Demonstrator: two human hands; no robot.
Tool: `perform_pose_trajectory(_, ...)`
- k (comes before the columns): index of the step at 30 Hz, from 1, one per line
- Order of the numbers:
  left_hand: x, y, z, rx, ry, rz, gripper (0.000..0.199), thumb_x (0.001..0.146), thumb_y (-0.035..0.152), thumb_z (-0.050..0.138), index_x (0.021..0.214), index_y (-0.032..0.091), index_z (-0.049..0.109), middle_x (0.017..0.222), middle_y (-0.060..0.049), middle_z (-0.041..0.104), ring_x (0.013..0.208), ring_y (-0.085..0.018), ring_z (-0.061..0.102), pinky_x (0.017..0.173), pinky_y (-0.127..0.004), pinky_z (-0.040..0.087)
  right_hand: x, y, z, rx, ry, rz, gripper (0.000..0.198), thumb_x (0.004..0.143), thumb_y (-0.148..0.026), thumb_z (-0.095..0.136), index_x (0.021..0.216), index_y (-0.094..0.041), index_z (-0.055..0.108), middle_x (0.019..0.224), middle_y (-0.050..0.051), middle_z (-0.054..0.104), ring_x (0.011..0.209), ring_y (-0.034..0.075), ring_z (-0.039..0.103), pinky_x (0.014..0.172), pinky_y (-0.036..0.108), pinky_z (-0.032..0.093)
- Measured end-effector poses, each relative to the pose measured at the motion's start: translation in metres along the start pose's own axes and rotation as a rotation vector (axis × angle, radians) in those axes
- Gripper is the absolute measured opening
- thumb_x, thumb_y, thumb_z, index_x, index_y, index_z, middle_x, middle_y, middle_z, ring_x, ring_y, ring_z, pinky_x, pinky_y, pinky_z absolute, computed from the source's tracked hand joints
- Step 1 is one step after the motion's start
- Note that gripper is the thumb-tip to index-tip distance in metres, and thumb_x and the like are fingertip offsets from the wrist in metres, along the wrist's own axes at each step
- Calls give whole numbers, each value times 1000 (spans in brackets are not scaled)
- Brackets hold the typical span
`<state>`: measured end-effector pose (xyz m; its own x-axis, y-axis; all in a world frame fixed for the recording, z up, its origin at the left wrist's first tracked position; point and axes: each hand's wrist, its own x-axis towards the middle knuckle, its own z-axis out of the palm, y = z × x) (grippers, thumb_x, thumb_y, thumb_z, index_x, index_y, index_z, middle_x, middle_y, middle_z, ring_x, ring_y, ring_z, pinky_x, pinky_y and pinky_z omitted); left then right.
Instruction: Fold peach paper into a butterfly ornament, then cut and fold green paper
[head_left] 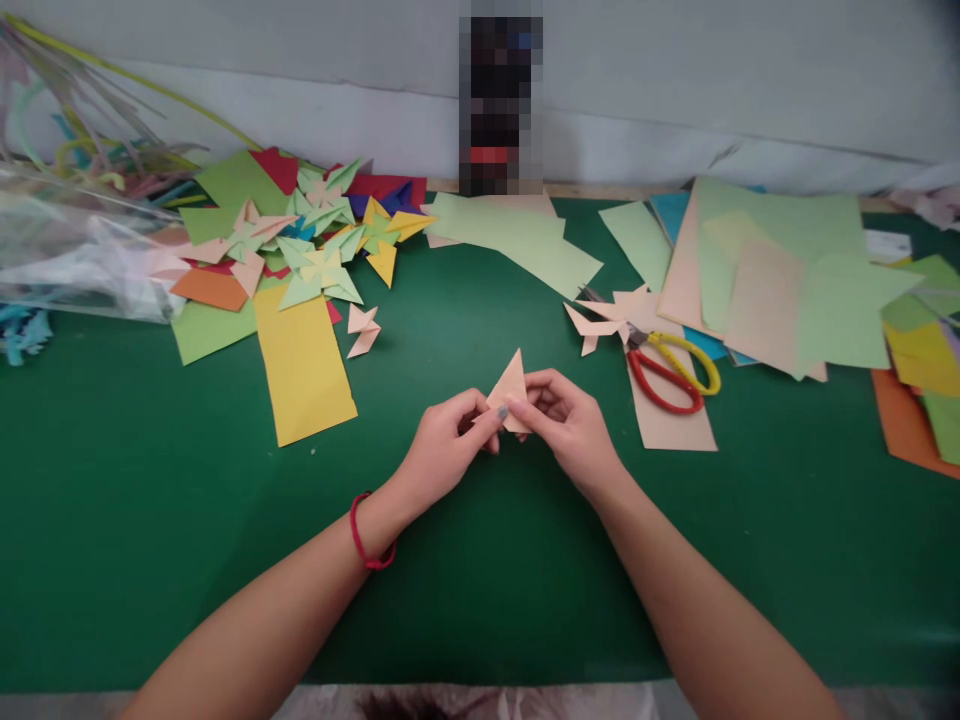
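A small piece of folded peach paper is held up between both hands over the middle of the green table. My left hand pinches its lower left side, thumb on the front. My right hand grips the lower right side, its thumb also pressing the front face. The paper's pointed tip stands upward; its lower folds are partly hidden by the thumbs. To the left lies a small folded peach paper piece. Right of my hands, scissors with red and yellow handles lie by peach folded pieces and a peach sheet.
Several folded paper stars are heaped at back left, beside a yellow sheet and a clear plastic bag. Pale green sheets are stacked at back right. More coloured paper lies at the far right of the green table.
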<state>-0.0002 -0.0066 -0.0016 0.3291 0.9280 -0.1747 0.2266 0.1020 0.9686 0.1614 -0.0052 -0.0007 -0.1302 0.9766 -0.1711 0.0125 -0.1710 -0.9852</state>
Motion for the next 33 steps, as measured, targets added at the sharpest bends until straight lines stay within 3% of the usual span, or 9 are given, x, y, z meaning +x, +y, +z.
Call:
perform_pose_trajectory(10,3,-1,0,-191,-61,-84,20,83,37,57,77,18,52,65,4,57,61,-10,56,62,-22,45,1,-1,-3,-35,31,5,19,78,-36,65,85,-19,59,63,-3,59,57,10,54,56,24,43)
perform_pose_trajectory(16,3,2,-2,-122,-88,-95,25,83,37,57,69,18,51,62,4,59,61,-10,57,62,-22,44,0,-1,-2,-29,29,-15,20,77,-35,66,81,-19,55,65,-4,56,59,8,52,55,22,39)
perform_pose_trajectory(24,3,-3,-2,-110,-117,-70,24,87,36,52,72,17,53,67,2,59,64,-11,56,63,-23,43,0,-1,-2,-110,13,-36,23,78,-36,65,72,-19,52,64,-4,52,58,8,46,53,22,35)
perform_pose_trajectory(29,4,-2,-3,36,-83,-41,27,87,35,50,67,17,51,62,3,56,59,-10,50,58,-23,37,-1,0,-3,-124,-11,-8,24,80,-38,63,72,-19,51,62,-4,50,55,8,44,52,22,33)
perform_pose_trajectory(33,4,-1,-2,-3,-44,-52,28,85,36,53,65,18,47,59,5,55,59,-10,51,58,-22,37,-2,-3,-3,-137,-11,-20,24,80,-38,62,72,-19,51,62,-4,50,55,7,45,52,22,34)
